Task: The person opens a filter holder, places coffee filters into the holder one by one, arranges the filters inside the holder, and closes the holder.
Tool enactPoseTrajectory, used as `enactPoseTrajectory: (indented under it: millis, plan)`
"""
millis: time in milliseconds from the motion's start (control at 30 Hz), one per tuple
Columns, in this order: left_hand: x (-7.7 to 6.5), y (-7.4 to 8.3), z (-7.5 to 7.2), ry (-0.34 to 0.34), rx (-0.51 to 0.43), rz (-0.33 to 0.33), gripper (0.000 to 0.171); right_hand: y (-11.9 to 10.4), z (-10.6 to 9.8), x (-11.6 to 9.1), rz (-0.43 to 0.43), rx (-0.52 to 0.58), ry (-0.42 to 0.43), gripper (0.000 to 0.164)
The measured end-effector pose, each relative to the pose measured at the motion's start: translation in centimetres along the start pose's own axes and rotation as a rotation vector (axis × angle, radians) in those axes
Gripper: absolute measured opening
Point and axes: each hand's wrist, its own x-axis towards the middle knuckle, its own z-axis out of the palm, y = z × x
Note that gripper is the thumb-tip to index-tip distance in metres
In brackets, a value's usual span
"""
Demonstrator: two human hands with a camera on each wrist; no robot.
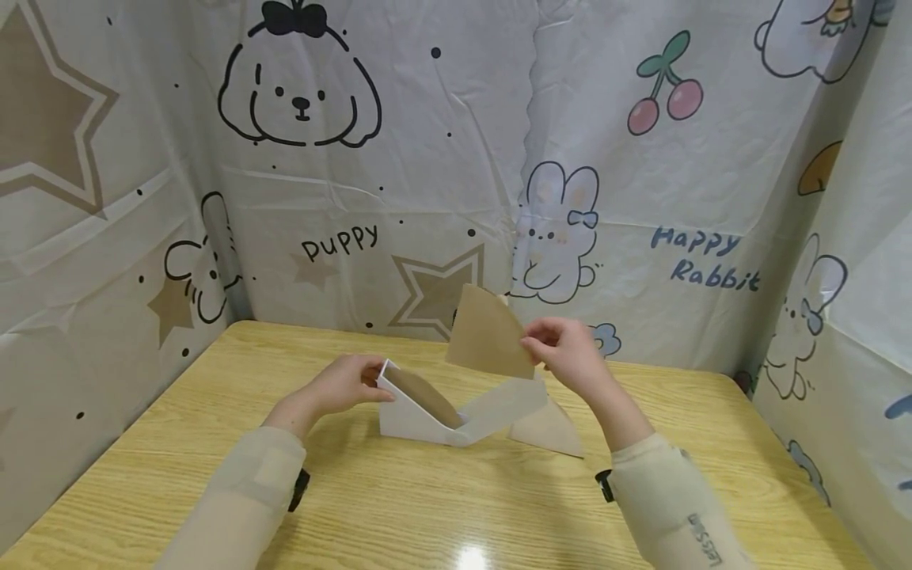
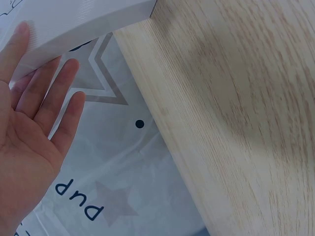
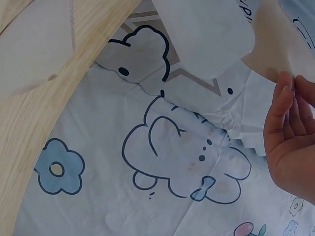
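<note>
My right hand point(image 1: 568, 354) pinches a brown fan-shaped paper coffee filter point(image 1: 488, 332) by its right corner, held up above the table. Below it stands a white filter holder box point(image 1: 420, 423) with a slanted opening. Its translucent flip lid point(image 1: 504, 408) is swung out to the right. More brown filter paper point(image 1: 425, 393) shows inside the box. My left hand point(image 1: 342, 385) grips the box's tall left end, thumb in front and fingers behind; the left wrist view shows these fingers against the white wall point(image 2: 93, 24).
Another brown coffee filter point(image 1: 549, 430) lies on the wooden table point(image 1: 399, 507), to the right of the box and partly behind the lid. A printed cloth point(image 1: 427, 174) hangs behind the table and along both sides.
</note>
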Motion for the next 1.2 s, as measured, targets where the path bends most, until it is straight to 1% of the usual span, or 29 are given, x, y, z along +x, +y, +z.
enactPoseTrajectory:
  millis: [100, 233, 433, 567, 600, 733, 833, 933, 1200]
  plan:
    - [0.0, 0.0, 0.0, 0.002, 0.002, -0.002, 0.028, -0.3, 0.4, 0.1, -0.01, 0.007, 0.0, 0.012]
    - [0.0, 0.0, 0.0, 0.004, 0.007, -0.005, 0.028, -0.4, 1.1, 0.3, 0.007, 0.015, -0.014, 0.011]
    - [0.0, -0.1, 0.0, 0.008, 0.009, 0.008, 0.026, -0.5, 2.3, 0.3, 0.007, 0.027, -0.034, 0.009]
    - [0.0, -0.1, 0.1, 0.011, 0.012, 0.008, 0.025, -0.5, 3.5, 0.1, 0.008, 0.007, -0.043, 0.008]
    - [0.0, -0.1, 0.0, 0.009, 0.011, 0.018, 0.026, -0.5, 3.8, 0.1, 0.007, -0.002, -0.045, 0.008]
    - [0.0, -0.2, 0.1, 0.011, 0.02, 0.016, 0.024, -0.6, 4.6, 0.1, 0.011, -0.025, -0.037, 0.007]
    - [0.0, -0.3, 0.2, 0.013, 0.021, 0.007, 0.023, -0.6, 5.0, 0.1, 0.011, -0.031, -0.025, 0.006]
    - [0.0, -0.3, 0.2, 0.016, 0.028, 0.014, 0.023, -0.5, 5.2, 0.1, 0.012, -0.032, -0.016, 0.006]
    - [0.0, -0.3, 0.1, 0.012, 0.013, 0.017, 0.024, -0.3, 5.6, 0.1, 0.038, -0.03, -0.028, 0.007]
